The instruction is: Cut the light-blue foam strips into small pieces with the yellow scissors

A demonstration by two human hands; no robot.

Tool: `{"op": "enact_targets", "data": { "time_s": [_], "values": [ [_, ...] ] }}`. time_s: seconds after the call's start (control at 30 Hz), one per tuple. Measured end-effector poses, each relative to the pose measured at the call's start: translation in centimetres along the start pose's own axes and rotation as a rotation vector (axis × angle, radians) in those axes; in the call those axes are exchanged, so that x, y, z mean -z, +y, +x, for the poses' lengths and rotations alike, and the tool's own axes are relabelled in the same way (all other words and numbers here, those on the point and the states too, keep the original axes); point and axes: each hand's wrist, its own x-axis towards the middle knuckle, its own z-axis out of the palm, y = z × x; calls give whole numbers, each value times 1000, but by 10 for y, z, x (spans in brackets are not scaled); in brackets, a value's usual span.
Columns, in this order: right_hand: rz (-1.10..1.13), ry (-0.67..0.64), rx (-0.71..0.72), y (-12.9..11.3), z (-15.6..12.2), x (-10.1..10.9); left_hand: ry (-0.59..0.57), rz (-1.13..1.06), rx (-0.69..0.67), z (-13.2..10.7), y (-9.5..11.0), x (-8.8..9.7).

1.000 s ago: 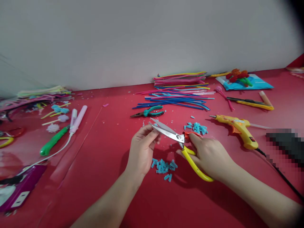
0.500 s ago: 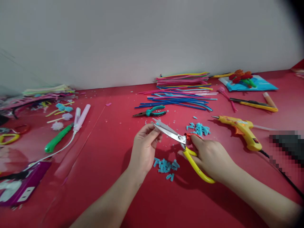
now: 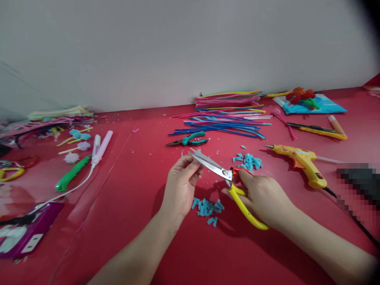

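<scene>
My right hand (image 3: 264,198) grips the scissors (image 3: 212,166), which have one yellow and one red handle. Their blades point left and stand slightly apart. At the tips, my left hand (image 3: 182,180) is closed in a pinch on a short blue pipe cleaner piece, mostly hidden by the fingers and blades. Below the scissors lies a pile of short, straight-cut blue pipe cleaner pieces (image 3: 206,207). Beyond my right hand sits a second pile of blue pieces with tapered ends (image 3: 251,161).
Teal-handled pliers (image 3: 190,140) lie beyond my left hand, before loose pipe cleaners (image 3: 222,128). A yellow glue gun (image 3: 299,160) with a black cord rests at the right. To the left are a pink corded tool (image 3: 102,148), a green-handled tool (image 3: 73,174) and a purple box (image 3: 44,227).
The scissor blades have closed slightly at the tips, and less of the blue piece shows between them. Both hands stay in nearly the same place.
</scene>
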Motion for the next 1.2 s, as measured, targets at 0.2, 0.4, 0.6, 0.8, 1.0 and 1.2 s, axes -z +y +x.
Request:
{"op": "enact_targets", "data": {
  "time_s": [0.2, 0.4, 0.6, 0.8, 1.0, 1.2],
  "values": [
    [-2, -17, -5, 1, -1, 0, -14, 19, -13, -1, 1, 1],
    [-6, -18, -13, 0, -1, 2, -12, 30, -13, -2, 1, 0],
    [-18, -7, -25, 1, -1, 5, -26, 32, -17, -2, 2, 2],
    [220, -26, -135, -1, 6, 7, -39, 50, 27, -1, 0, 1],
    [947, -25, -274, -12, 15, 10, -168, 249, 186, -5, -11, -3],
    [1171, -1, -320, -17, 16, 13, -302, 455, 180, -11, -19, -9]
  ]
}}
